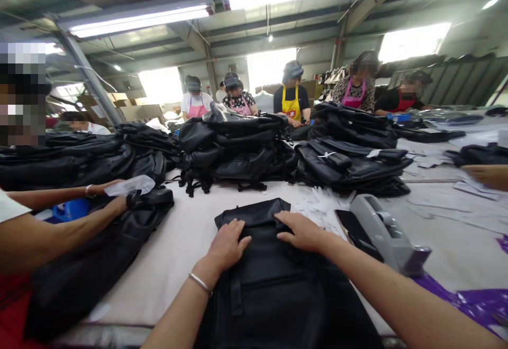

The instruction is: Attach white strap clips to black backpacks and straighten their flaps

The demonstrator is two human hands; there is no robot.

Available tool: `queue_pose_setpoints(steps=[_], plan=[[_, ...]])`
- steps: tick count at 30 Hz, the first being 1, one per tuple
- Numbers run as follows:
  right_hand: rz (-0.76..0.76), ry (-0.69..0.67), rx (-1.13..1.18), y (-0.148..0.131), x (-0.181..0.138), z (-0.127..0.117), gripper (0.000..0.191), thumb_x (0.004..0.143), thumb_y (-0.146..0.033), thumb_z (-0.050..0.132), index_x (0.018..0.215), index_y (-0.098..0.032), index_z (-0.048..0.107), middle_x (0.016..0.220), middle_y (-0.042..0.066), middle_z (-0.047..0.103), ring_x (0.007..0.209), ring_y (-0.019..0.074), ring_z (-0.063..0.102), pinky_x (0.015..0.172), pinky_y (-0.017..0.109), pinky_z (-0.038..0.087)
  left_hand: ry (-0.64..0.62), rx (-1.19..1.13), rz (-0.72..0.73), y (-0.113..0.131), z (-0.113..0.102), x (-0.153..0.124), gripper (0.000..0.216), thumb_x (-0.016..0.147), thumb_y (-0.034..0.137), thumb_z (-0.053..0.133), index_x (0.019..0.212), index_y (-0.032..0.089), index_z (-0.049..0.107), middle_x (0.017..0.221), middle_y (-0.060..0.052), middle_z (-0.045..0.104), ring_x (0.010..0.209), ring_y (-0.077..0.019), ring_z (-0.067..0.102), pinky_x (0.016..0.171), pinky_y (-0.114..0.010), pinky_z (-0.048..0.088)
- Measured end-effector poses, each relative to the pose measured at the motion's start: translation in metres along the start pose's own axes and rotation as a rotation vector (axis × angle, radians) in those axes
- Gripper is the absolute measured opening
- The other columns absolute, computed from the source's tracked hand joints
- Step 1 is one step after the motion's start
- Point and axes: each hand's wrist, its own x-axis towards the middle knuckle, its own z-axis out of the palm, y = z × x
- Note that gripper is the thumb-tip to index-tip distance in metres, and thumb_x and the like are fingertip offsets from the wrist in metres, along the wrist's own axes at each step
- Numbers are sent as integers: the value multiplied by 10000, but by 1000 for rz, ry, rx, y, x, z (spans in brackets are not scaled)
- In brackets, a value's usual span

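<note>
A black backpack [273, 285] lies flat on the table in front of me, its top end pointing away. My left hand [228, 243] rests on its upper left part, fingers stretched out and thumb apart. Across from it, my right hand [299, 230] touches the upper right edge, with thumb and fingers spread over the black material. A strap [236, 293] hangs down the bag's front below my left hand. The lower end of the backpack runs out of the picture.
Right of the backpack are a grey tape dispenser [381, 232], a dark flat phone-like object [357, 232] and purple plastic [464, 301]. Piles of black bags [238, 148] stand ahead. At left, a co-worker's hands [115, 201] handle another black bag [99, 264]. White paper scraps [317, 209] lie about.
</note>
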Motion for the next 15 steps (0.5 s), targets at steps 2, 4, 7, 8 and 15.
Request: queue_pose_setpoints(steps=[2, 4, 7, 8, 15], plan=[[33, -97, 23, 5, -5, 15, 593, 797, -300, 658, 1363, -190, 524, 1392, 138, 547, 1318, 298, 471, 1103, 465, 362, -122, 31, 17, 3, 7, -3, 493, 913, 420, 503, 1338, 174, 542, 1443, -113, 499, 1397, -273, 352, 1150, -416, 277], [79, -126, 90, 12, -9, 21, 610, 792, -272, 648, 1381, -203, 504, 1415, 122, 530, 1319, 282, 473, 1109, 452, 360, -148, 81, 25, 9, 6, -2, 425, 875, 386, 570, 1244, 180, 616, 1396, -131, 540, 1364, -303, 395, 1145, -463, 267], [122, -63, 170, 14, -16, 9, 582, 811, -269, 621, 1378, -213, 505, 1395, 105, 549, 1282, 262, 509, 1100, 438, 373, -91, 102, 85, 28, -3, 12, 309, 827, 309, 637, 1110, 192, 674, 1249, -134, 627, 1245, -319, 502, 1132, -519, 259], [117, -7, 159, 11, -19, 2, 544, 813, -258, 616, 1348, -206, 534, 1367, 106, 570, 1267, 259, 518, 1096, 433, 376, -49, 65, 143, 36, -4, 19, 301, 832, 291, 632, 1115, 195, 668, 1241, -122, 627, 1229, -298, 511, 1134, -489, 273], [-33, -91, -14, -32, -69, -16, 454, 740, -329, 755, 1171, -238, 646, 1173, 86, 635, 1084, 262, 574, 963, 395, 454, 17, -130, 254, 63, 39, 66, 496, 842, 162, 532, 1337, 173, 519, 1345, -86, 545, 1222, -198, 497, 1085, -293, 376]])
